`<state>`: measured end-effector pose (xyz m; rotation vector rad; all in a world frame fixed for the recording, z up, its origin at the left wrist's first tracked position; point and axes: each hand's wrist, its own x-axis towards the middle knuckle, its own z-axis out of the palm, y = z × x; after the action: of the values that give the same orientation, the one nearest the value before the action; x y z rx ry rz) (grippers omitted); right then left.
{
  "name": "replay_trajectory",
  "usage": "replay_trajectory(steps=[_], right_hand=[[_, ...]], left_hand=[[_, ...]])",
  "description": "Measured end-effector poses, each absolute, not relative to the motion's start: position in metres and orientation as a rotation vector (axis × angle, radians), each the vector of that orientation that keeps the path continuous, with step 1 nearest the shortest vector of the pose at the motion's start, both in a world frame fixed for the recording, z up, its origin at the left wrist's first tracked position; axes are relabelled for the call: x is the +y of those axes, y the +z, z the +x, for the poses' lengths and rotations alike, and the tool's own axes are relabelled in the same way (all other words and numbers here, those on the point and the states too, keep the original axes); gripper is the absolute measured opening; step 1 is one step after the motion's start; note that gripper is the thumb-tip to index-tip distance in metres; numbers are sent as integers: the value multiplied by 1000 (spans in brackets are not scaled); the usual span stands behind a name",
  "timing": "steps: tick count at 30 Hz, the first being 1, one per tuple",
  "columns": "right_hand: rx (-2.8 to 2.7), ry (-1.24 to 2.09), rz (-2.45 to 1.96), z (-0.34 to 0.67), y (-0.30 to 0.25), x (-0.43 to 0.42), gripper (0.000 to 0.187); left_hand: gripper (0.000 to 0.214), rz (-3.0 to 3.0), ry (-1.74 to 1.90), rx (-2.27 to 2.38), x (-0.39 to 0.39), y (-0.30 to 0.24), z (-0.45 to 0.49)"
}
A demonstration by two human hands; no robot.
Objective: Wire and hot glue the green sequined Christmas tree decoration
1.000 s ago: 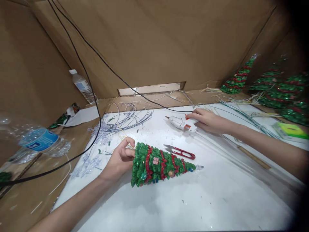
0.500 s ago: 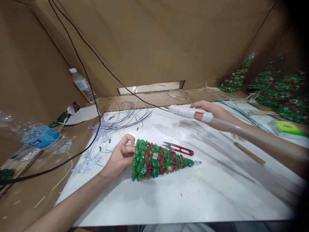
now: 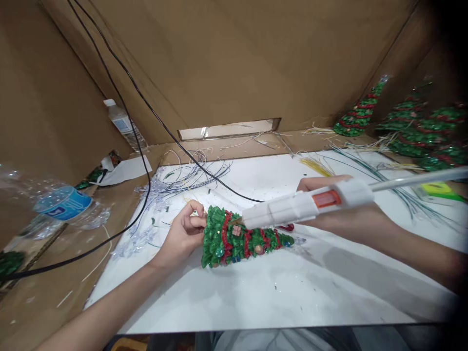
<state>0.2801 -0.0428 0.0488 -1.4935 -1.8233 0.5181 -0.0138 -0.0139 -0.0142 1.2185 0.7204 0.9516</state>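
Observation:
A small green Christmas tree with red garlands lies on its side on the white work surface, tip pointing right. My left hand grips its wide base, fingers curled. My right hand holds a white glue gun with an orange trigger. The gun's nozzle sits right at the tree's upper side near the base. A glue stick pokes out of the gun's back toward the right. Red snips lie mostly hidden behind the gun.
Cardboard walls surround the surface. A black cable runs across the left side. Water bottles lie and stand at the left. Loose wires pile at the back. Several finished trees stand at the right, beside a green-yellow object.
My right hand picked the glue gun up from the back of the surface and brought it forward and left, nozzle now at the tree. The left hand stayed on the tree's base.

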Motion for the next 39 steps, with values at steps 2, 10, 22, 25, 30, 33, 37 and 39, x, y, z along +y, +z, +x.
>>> replay_trajectory(steps=[2,10,22,25,30,33,37,39], right_hand=[[-1868,397,-1532,274,49,-52,23],[-2014,-67,-1405,272,35,-61,10],[-2102,-274,-1359,273,39,-58,8],[-2115,-311,-1361,273,41,-58,9],[-2120,-318,-1358,274,42,-58,8],[-2124,-341,-1337,273,43,-57,8],[-2129,-404,-1359,270,45,-55,6],[-2130,-437,-1384,269,47,-54,6]], left_hand=[[47,1232,970,724,-15,-15,-14],[48,1267,1040,726,-16,-20,-16],[48,1197,1021,732,-17,-16,-14],[48,1194,1018,730,-18,-16,-13],[46,1192,1024,764,-19,-13,-11],[47,1192,1025,773,-19,-13,-11],[49,1183,1019,769,-18,-14,-13],[49,1182,1023,773,-18,-14,-13]])
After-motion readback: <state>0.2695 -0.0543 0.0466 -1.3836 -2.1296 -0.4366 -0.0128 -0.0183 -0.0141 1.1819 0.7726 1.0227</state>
